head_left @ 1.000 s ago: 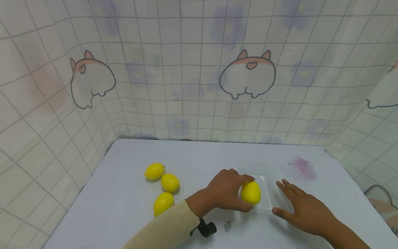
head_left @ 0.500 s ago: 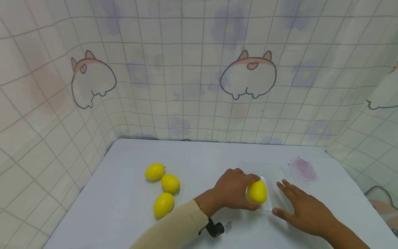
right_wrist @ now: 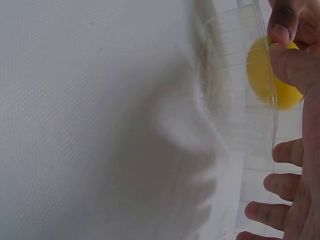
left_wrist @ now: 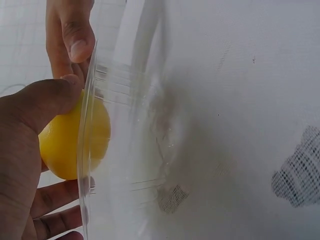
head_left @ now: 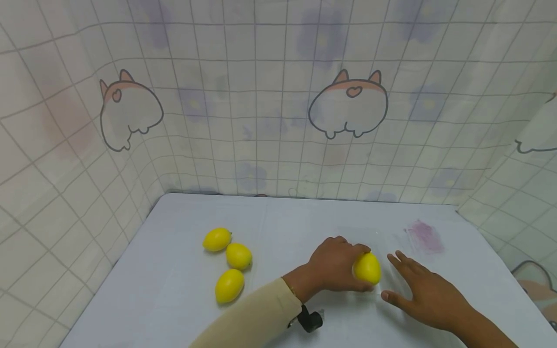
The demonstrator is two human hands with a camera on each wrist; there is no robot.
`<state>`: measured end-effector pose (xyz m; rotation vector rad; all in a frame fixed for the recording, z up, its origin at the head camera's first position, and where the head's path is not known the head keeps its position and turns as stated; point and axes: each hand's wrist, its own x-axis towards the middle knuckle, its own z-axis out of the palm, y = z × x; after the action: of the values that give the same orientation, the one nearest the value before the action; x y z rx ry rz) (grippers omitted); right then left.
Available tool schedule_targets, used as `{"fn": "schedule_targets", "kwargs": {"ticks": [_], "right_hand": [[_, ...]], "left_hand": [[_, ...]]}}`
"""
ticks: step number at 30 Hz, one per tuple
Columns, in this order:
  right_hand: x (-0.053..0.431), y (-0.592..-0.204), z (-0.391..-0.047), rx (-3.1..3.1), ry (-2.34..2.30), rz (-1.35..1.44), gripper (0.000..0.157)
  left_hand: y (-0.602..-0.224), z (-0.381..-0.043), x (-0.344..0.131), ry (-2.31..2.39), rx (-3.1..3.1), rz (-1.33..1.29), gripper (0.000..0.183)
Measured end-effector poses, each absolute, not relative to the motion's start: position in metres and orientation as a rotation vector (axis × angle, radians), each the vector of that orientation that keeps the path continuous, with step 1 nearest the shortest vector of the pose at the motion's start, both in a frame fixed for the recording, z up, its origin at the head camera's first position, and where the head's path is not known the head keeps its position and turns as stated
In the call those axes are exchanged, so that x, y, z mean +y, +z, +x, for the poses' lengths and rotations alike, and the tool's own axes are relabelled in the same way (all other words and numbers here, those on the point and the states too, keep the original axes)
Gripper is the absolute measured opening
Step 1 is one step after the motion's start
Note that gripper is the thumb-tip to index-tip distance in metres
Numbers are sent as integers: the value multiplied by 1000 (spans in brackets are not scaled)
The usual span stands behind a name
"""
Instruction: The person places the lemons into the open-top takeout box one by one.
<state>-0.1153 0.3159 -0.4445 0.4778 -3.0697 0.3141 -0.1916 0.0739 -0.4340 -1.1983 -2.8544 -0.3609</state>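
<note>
The left hand (head_left: 335, 266) is carrying a lemon (head_left: 368, 268), gripped between thumb and fingers, farther right than a moment ago, apparently bringing it partly inside the clear tray (left_wrist: 125, 150), while the right hand (head_left: 428, 295) is standing alongside, fingers extended, gripping nothing

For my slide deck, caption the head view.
Left grip holding a lemon at a clear container, right grip open alongside, three more lemons on the white table.
</note>
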Motion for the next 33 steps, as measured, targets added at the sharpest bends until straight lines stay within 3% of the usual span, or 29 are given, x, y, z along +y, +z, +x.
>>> {"fn": "schedule_targets", "kwargs": {"ticks": [16,25,33], "right_hand": [[315,-444,-116,-3073,312,478,93],[316,-446,-118,-3071,304,474,95],[315,-446,-117,-3070,301,474,95]], "left_hand": [[-441,-191,91,-252,-2916,-1162,74],[-449,-191,97,-217,-2969,-1132,59],[-449,-192,96,-235,-2949,-1130,61]]}}
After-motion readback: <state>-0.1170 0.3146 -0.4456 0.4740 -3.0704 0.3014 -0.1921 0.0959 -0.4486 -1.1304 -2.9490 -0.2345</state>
